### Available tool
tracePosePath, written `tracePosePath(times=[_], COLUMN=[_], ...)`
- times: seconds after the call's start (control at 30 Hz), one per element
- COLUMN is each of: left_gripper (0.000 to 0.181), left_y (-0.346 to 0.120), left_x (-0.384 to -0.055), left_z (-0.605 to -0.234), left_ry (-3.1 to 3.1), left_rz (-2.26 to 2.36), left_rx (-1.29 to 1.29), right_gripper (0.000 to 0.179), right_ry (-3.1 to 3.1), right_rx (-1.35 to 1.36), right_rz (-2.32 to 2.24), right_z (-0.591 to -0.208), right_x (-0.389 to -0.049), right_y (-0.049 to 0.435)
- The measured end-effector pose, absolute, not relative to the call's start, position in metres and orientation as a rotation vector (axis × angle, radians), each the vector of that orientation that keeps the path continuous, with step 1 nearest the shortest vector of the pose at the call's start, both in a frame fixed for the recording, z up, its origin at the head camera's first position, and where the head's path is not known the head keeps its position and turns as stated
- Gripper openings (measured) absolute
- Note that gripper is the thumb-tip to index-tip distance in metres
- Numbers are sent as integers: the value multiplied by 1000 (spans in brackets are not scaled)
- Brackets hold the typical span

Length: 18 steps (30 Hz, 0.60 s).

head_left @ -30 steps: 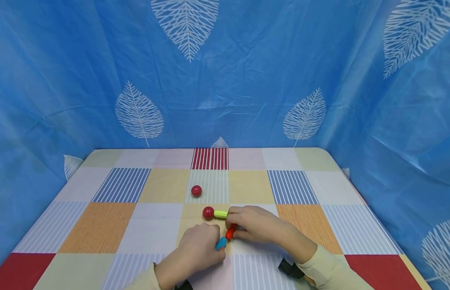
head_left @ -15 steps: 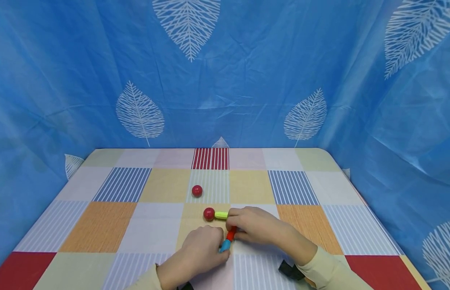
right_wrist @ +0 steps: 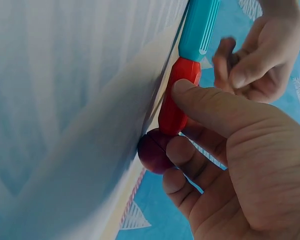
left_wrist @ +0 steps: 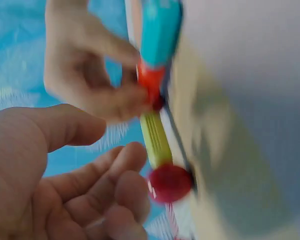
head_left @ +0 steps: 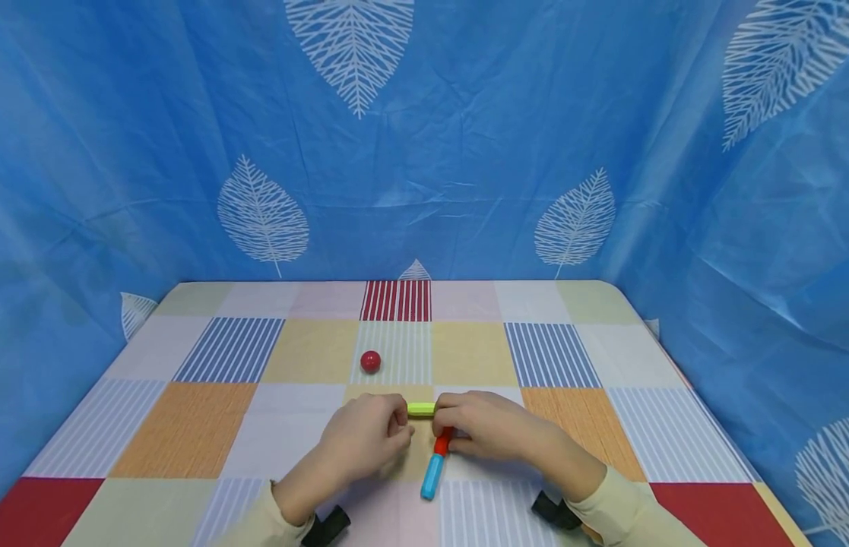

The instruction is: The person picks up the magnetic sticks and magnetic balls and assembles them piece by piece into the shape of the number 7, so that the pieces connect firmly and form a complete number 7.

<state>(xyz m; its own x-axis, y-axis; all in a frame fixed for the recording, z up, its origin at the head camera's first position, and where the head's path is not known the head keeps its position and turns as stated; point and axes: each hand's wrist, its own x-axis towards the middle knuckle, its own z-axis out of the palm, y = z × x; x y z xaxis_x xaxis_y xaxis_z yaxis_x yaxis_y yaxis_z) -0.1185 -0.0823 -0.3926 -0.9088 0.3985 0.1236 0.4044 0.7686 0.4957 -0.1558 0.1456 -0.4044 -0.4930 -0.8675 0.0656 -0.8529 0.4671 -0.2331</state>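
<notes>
My right hand pinches a short red stick between thumb and fingers. A blue stick joins its near end. At the other end sits a dark red ball, touched by my fingers. From that corner a yellow-green stick runs left to another red ball, which my left hand hides in the head view. Thumb and fingers of my left hand are apart and loosely bent, holding nothing, with fingertips right beside that ball.
One loose red ball lies farther back on the patchwork tablecloth. Blue leaf-print curtains stand behind the table and along its sides.
My left hand has let go of the blue stick and moved up and left to the ball at the yellow-green stick's end. The right hand keeps its grip, nearly still.
</notes>
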Motion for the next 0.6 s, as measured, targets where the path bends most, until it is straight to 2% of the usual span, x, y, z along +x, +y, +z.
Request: tracePosePath(times=[0.17, 0.4, 0.6], left_gripper=[12, 35, 52], left_y=[-97, -115, -120], left_x=[-140, -171, -190], left_z=[-396, -410, -417], left_ry=[-2886, -2830, -2861], left_rz=[-822, -797, -751], left_rx=[-513, -363, -348], right_gripper=[13, 14, 16], right_ry=[2638, 2632, 2611], right_rx=[-1561, -1555, -1541], right_rz=[-384, -376, -344], right_z=[-403, -401, -400], right_x=[-155, -154, -150], right_y=[148, 149, 147])
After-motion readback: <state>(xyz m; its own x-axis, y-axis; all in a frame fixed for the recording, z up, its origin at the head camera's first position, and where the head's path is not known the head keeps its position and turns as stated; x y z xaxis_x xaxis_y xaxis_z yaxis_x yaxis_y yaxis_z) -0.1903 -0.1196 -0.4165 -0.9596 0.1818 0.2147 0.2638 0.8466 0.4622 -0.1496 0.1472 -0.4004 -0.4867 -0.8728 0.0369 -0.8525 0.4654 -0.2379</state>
